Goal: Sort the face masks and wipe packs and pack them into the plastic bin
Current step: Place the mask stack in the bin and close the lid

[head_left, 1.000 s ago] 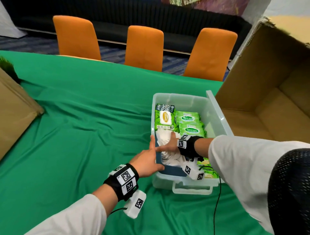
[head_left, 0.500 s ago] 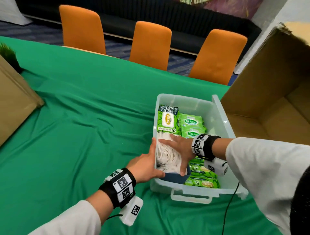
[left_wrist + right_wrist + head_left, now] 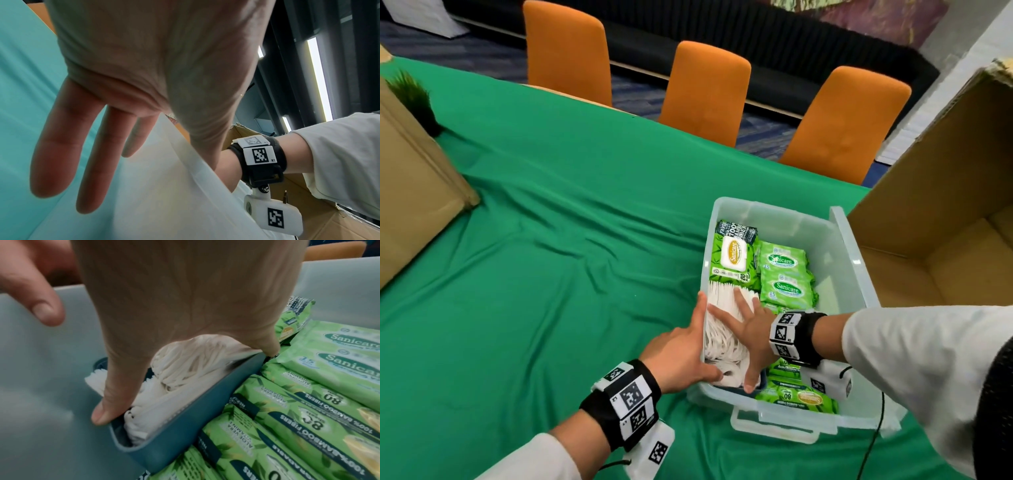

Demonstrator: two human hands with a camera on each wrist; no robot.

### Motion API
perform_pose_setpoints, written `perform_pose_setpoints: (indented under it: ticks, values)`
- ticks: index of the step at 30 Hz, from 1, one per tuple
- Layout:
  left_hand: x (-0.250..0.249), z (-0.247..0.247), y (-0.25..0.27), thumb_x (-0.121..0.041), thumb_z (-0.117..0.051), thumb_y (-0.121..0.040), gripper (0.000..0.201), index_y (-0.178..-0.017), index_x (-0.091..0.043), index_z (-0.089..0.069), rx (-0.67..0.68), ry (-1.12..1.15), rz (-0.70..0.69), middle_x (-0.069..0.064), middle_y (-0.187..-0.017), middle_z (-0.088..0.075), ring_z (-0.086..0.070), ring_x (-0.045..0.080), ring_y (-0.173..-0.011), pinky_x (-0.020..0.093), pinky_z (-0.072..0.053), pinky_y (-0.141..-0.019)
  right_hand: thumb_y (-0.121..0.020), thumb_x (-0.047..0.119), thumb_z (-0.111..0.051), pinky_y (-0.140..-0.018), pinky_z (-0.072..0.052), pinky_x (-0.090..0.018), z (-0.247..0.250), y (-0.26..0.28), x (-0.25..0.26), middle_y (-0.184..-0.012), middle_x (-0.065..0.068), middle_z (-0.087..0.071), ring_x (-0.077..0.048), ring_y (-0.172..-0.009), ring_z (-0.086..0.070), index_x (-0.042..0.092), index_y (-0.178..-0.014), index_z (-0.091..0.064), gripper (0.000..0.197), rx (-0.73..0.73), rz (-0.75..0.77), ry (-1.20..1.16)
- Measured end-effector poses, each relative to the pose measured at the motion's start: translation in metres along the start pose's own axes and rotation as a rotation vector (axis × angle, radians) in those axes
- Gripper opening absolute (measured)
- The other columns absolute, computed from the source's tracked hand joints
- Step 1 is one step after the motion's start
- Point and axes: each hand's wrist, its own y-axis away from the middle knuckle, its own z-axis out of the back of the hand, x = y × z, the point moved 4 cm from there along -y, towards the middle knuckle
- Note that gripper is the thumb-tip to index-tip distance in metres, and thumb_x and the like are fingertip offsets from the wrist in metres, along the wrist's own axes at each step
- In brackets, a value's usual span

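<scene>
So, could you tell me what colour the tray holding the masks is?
Dark blue tray, clearest in the right wrist view.

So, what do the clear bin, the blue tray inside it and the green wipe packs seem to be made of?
Clear bin: translucent, slightly frosted plastic; the packs show dimly through its wall.
Blue tray: probably rigid matte plastic, with a smooth rounded rim.
Green wipe packs: thin glossy printed plastic film, creased and shiny.

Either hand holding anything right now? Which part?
Right hand presses flat on the face masks in the blue tray, thumb at its near end. Left hand rests against the plastic bin's left wall. Neither grips anything.
</scene>
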Motion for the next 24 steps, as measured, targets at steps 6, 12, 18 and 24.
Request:
perform_pose_setpoints:
  ticks: [6,12,18,24]
  values:
    - [0.0,-0.002,-0.001,-0.055,-0.075,-0.082,0.134,-0.151,-0.03,0.037,-0.003,-0.015,-0.009,0.014,-0.117,-0.069,-0.067,0.033,-0.091,0.036,-0.046,-0.071,-0.049,0.065,-0.092,-0.12,-0.005,-0.069,-0.028,-0.013,0.015,-0.143,-0.019,0.058,-0.062,-0.14,0.028,0.052,-0.118,0.058,0.165,-0.105,-0.017,0.015]
    - [0.001,-0.004,-0.003,-0.056,-0.075,-0.082,0.134,-0.151,-0.029,0.037,-0.013,-0.017,-0.013,0.015,-0.12,-0.068,-0.067,0.034,-0.093,0.035,-0.045,-0.071,-0.049,0.067,-0.091,-0.119,-0.004,-0.07,-0.036,-0.029,0.02,-0.139,-0.015,0.062,-0.063,-0.138,0.03,0.049,-0.118,0.06,0.167,-0.129,-0.027,0.042]
    - [0.0,-0.003,-0.002,-0.054,-0.077,-0.082,0.134,-0.152,-0.028,0.035,-0.009,-0.002,0.007,0.018,-0.121,-0.068,-0.067,0.036,-0.096,0.037,-0.047,-0.075,-0.049,0.062,-0.092,-0.116,0.001,-0.074,-0.04,-0.033,0.02,-0.136,-0.011,0.065,-0.062,-0.135,0.036,0.051,-0.12,0.058,0.167,-0.113,-0.041,0.01]
    - [-0.001,-0.002,-0.001,-0.054,-0.077,-0.081,0.136,-0.151,-0.027,0.037,-0.002,0.0,-0.007,0.018,-0.128,-0.066,-0.068,0.034,-0.1,0.041,-0.054,-0.086,-0.053,0.085,-0.075,-0.112,0.003,-0.079,-0.008,-0.014,0.013,-0.161,-0.009,0.037,-0.056,-0.147,0.019,0.045,-0.151,0.027,0.147,-0.219,-0.054,0.163]
